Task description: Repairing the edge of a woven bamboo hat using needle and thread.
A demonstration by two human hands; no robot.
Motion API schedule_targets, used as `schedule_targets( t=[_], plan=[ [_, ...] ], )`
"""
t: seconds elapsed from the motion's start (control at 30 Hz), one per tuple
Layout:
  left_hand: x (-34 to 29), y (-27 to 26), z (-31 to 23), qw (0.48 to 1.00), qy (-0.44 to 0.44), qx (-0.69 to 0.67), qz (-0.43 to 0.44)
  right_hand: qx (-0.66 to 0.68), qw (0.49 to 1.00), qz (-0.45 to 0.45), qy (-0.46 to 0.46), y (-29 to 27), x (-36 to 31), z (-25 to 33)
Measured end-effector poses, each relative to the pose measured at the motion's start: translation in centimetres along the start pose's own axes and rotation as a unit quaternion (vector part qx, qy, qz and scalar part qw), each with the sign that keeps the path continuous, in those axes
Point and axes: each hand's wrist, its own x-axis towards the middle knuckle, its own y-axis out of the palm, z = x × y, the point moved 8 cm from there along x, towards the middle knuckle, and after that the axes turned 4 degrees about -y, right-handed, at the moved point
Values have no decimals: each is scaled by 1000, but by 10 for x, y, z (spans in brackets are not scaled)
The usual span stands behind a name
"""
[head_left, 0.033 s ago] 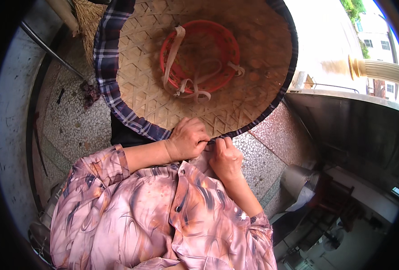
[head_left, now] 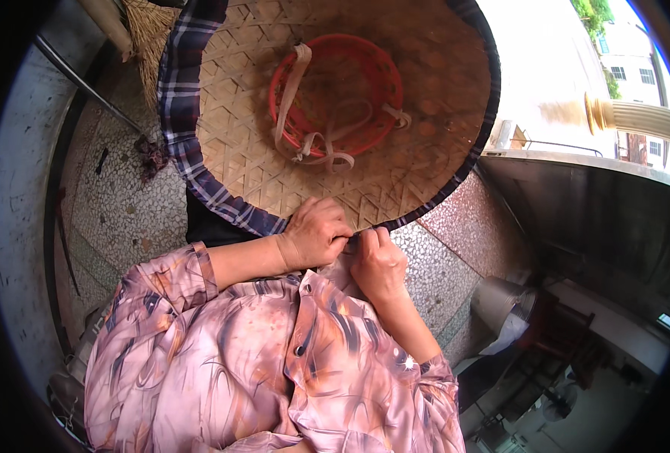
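A wide woven bamboo hat (head_left: 237,113) stands tilted in front of me, its hollow inside facing me. Navy-and-white plaid fabric trim (head_left: 179,106) covers its rim. Inside sits a red plastic headband ring (head_left: 394,72) with pale cloth straps (head_left: 293,79) tied to it. My left hand (head_left: 318,232) is closed on the trim at the near rim, its back over the weave. Just right of it, my right hand (head_left: 380,266) pinches the same edge with bent fingers. Whatever small thing may be between the fingertips is hidden.
Speckled stone floor (head_left: 433,279) spreads beneath. A straw broom (head_left: 142,45) and a thin metal rod (head_left: 86,87) are at the left. A metal bucket (head_left: 497,302) lies at the right, before a dark metal panel (head_left: 592,204). Bright daylight enters at the upper right.
My right hand has shifted very slightly left and up along the rim. The hat and my left hand look unmoved.
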Motion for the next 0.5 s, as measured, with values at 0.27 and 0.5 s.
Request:
schedule_targets(
  t=[0.27,0.5],
  plan=[
    [-21,-10,-1,1000,11,6,-2,-8,997,62,-34,-19,23,29],
    [-39,-35,5,998,6,24,-56,-122,951,278,-59,19,37,55]
  ],
)
